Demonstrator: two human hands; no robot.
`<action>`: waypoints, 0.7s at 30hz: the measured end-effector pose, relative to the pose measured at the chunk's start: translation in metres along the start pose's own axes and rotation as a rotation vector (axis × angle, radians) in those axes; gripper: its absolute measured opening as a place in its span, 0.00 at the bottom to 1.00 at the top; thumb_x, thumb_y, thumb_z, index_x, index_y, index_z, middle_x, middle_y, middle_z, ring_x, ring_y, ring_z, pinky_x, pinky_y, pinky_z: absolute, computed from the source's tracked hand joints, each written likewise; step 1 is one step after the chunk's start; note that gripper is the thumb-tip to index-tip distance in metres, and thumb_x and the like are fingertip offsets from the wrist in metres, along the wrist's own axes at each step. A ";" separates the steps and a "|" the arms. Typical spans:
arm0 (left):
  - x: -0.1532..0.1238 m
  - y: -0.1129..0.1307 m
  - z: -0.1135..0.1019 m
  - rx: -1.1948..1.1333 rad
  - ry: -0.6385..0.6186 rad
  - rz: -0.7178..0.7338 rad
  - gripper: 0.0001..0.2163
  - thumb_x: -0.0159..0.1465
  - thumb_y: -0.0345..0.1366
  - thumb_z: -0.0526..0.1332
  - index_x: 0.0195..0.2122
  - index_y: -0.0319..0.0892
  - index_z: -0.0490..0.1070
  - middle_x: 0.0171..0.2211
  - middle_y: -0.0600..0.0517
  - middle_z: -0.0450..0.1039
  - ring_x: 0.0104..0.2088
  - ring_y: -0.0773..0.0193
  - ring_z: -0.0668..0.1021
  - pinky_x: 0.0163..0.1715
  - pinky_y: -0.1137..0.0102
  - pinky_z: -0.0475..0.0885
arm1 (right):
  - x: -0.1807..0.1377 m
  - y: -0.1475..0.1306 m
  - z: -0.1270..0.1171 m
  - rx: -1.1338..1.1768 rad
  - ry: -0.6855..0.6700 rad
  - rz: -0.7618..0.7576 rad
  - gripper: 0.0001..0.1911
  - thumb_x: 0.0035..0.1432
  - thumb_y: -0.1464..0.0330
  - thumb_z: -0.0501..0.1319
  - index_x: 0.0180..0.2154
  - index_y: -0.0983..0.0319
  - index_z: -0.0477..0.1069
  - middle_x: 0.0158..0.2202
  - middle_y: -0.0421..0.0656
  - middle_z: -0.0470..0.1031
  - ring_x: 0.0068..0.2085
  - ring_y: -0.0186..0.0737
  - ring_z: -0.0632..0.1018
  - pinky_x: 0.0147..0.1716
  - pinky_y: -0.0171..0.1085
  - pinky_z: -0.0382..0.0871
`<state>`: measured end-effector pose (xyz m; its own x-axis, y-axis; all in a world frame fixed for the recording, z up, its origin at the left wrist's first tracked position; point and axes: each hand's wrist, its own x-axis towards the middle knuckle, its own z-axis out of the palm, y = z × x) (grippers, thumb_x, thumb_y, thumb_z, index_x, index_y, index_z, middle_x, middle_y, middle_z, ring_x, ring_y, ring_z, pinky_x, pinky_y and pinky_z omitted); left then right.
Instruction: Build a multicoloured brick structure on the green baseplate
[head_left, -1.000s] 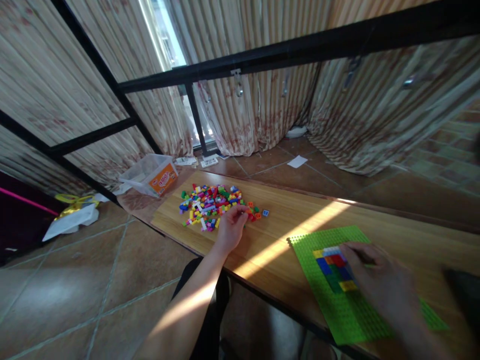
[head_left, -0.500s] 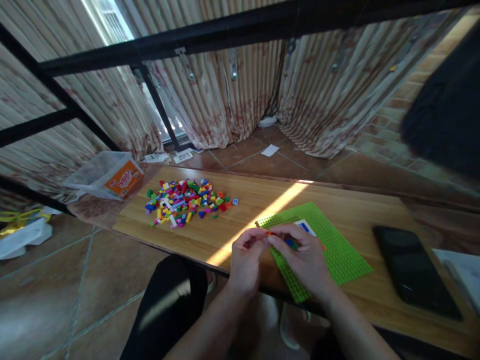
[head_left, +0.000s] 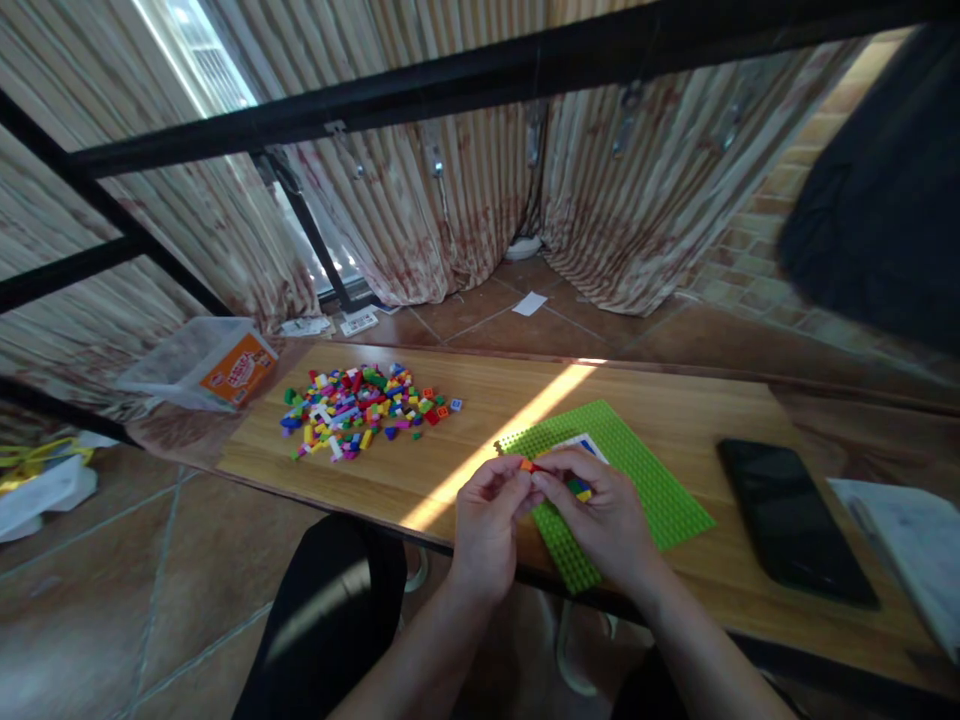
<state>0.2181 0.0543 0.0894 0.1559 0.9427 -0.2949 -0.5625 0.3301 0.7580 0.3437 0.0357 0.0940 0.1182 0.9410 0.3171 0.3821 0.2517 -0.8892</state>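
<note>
Both hands meet over the near left part of a green baseplate (head_left: 660, 495) on a wooden table (head_left: 487, 400). My left hand (head_left: 487, 520) and my right hand (head_left: 600, 515) are closed, pinching a small orange brick (head_left: 527, 465) between their fingertips. A patch of white, blue, green and yellow bricks (head_left: 581, 487) stuck on the plate shows partly behind my right fingers. A pile of loose coloured bricks (head_left: 356, 405) lies on the table to the left, well away from both hands.
A black phone (head_left: 787, 520) lies right of the baseplate, with white paper (head_left: 907, 540) beyond it. A clear plastic tub (head_left: 199, 362) with an orange label stands at the table's left end. A black metal frame (head_left: 450, 90) crosses overhead. Curtains hang behind.
My left hand left the brick pile and came to the baseplate, where both hands now pinch a small orange brick. The view has swung right, so phone and paper show.
</note>
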 end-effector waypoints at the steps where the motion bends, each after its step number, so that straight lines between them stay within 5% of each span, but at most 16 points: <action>1: -0.001 0.000 -0.001 0.029 -0.023 0.004 0.12 0.48 0.37 0.74 0.33 0.41 0.77 0.30 0.54 0.76 0.31 0.69 0.77 0.37 0.72 0.75 | -0.001 -0.001 -0.001 0.008 -0.013 -0.006 0.06 0.61 0.65 0.60 0.36 0.59 0.76 0.32 0.41 0.76 0.35 0.37 0.76 0.36 0.38 0.70; 6: -0.005 0.004 -0.006 0.072 -0.136 -0.095 0.12 0.47 0.38 0.75 0.30 0.40 0.77 0.28 0.53 0.76 0.28 0.70 0.77 0.34 0.73 0.75 | -0.006 -0.005 -0.014 0.095 -0.137 0.025 0.07 0.62 0.65 0.60 0.35 0.58 0.77 0.29 0.39 0.75 0.32 0.35 0.76 0.34 0.36 0.70; 10: 0.000 0.010 -0.010 0.103 -0.162 -0.138 0.12 0.47 0.36 0.74 0.31 0.40 0.77 0.29 0.54 0.75 0.27 0.70 0.77 0.33 0.72 0.74 | -0.008 0.000 -0.042 0.223 0.009 0.157 0.09 0.57 0.61 0.64 0.35 0.58 0.78 0.31 0.41 0.79 0.32 0.37 0.78 0.31 0.36 0.72; 15: 0.029 0.013 -0.038 0.584 -0.048 0.252 0.04 0.53 0.32 0.68 0.29 0.40 0.76 0.28 0.53 0.75 0.30 0.67 0.76 0.35 0.72 0.72 | -0.005 0.025 -0.082 -0.080 0.358 0.304 0.12 0.54 0.58 0.64 0.35 0.60 0.78 0.32 0.43 0.80 0.33 0.41 0.79 0.34 0.39 0.73; 21: 0.049 0.005 -0.068 0.931 -0.022 0.430 0.04 0.60 0.34 0.61 0.34 0.42 0.74 0.29 0.53 0.76 0.30 0.65 0.77 0.32 0.72 0.71 | -0.005 0.037 -0.076 -0.493 0.097 0.183 0.14 0.59 0.60 0.56 0.35 0.60 0.78 0.36 0.45 0.79 0.36 0.42 0.79 0.37 0.40 0.70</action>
<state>0.1672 0.0995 0.0392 0.1098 0.9876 0.1124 0.2775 -0.1390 0.9506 0.4265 0.0232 0.0845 0.2983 0.9284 0.2215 0.7300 -0.0724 -0.6796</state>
